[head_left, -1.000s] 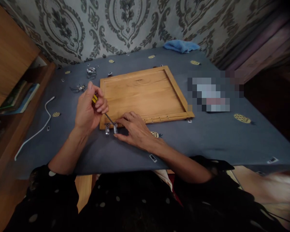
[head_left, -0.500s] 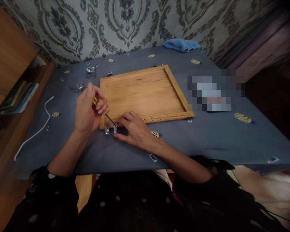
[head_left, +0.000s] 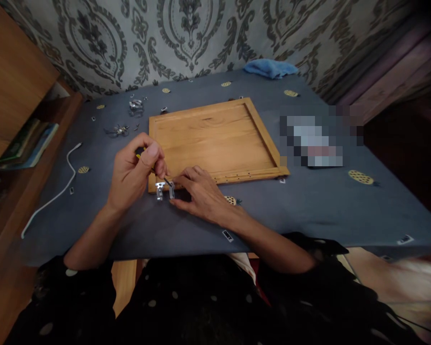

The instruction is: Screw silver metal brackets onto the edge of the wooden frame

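Observation:
My left hand (head_left: 136,167) is closed around a screwdriver (head_left: 168,182) with a yellow and black handle, mostly hidden by the fingers. Its shaft slants down to a shiny metal bracket (head_left: 171,191) at the near left corner of a framed wooden panel (head_left: 215,139). My right hand (head_left: 201,194) grips that bracket between thumb and fingers, the fingers resting on the panel's edge. Just left of it, a bracket's other prong (head_left: 159,193) sticks out past the edge. Whether the two metal parts are one piece, I cannot tell. Several small holes run along the near frame strip.
Small metal hardware lies in two piles, one nearer (head_left: 120,130) and one farther back (head_left: 135,107). A white cable (head_left: 62,189) lies at left beside a wooden shelf (head_left: 39,158) with books. At the back is a blue cloth (head_left: 271,68); a pixelated object (head_left: 312,139) sits right.
My left hand has turned and lowered slightly toward the bracket, with the screwdriver still in it. My right hand has stayed in place.

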Motion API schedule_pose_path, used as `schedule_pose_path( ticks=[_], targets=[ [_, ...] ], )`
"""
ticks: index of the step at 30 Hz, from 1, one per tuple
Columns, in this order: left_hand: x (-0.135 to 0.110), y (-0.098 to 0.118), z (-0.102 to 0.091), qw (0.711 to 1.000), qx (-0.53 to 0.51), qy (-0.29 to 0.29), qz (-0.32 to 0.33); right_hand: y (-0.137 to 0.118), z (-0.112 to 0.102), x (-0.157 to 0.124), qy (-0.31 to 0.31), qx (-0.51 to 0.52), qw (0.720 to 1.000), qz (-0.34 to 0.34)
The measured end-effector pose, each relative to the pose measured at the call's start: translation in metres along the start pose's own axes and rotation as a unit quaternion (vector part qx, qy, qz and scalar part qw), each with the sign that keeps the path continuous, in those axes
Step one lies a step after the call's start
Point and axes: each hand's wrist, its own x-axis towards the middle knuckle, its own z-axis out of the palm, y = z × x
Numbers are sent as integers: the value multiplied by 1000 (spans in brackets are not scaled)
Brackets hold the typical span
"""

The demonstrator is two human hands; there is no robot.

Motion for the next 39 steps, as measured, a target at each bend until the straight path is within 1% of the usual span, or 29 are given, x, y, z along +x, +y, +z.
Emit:
schedule_pose_path(
  ticks=[3,7,9,12,15,17,19,21,23,27,30,34,39],
  targets=[
    [-6,6,-2,996,89,-21,14,-2,-2,0,-3,6,1000,1],
    [-8,14,-1,973,225,-32,52,-3,-3,1,-10,8,1000,9],
    [-7,18,-1,962,262,-29,70,-3,-2,1,-11,4,1000,10],
    [-4,19,0,958,275,-20,76,-2,-2,1,-5,2,1000,5],
    [-3,15,-1,968,243,-14,56,-3,-2,1,-7,-1,1000,7],
    [-2,9,-1,984,174,-18,31,-3,-3,1,-11,-4,1000,7],
    [-1,3,2,996,81,-19,8,-3,-3,1,-9,-7,1000,5],
    [1,-2,7,1000,7,-9,-3,-3,-3,1,-6,-8,1000,2],
    [4,-5,14,999,-33,9,-5,-2,-2,1,-4,-7,1000,1],
    [10,-6,24,995,-86,51,-6,-1,0,1,1,-3,1000,1],
    [13,-7,26,992,-111,65,-5,-1,0,1,2,-2,1000,0],
    [14,-8,25,992,-117,54,-3,-1,0,1,-4,-3,1000,3],
    [15,-8,26,993,-121,17,2,-2,-1,1,-1,-3,1000,2]
  ],
)
